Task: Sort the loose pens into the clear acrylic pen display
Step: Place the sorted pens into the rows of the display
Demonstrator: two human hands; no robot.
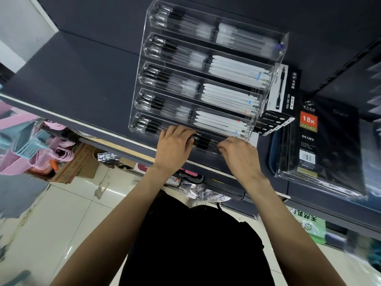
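Observation:
A clear acrylic pen display [144, 58] with several stepped rows stands on a dark shelf, its rows holding black-grip pens on the left and white pens on the right. A bundle of loose black pens [205, 142] lies across the gap between my hands, at the display's front row. My left hand [174, 148] grips the bundle's left end, fingers curled over it. My right hand [240, 154] pinches the right end with curled fingers. The pens are blurred, so their number is unclear.
A black-and-white pen box [283, 89] and small black boxes [272, 122] sit right of the display. A wrapped black diary stack [321, 145] lies further right. The shelf edge [115, 139] runs below; pink hangers [24, 145] and cartons are on the floor left.

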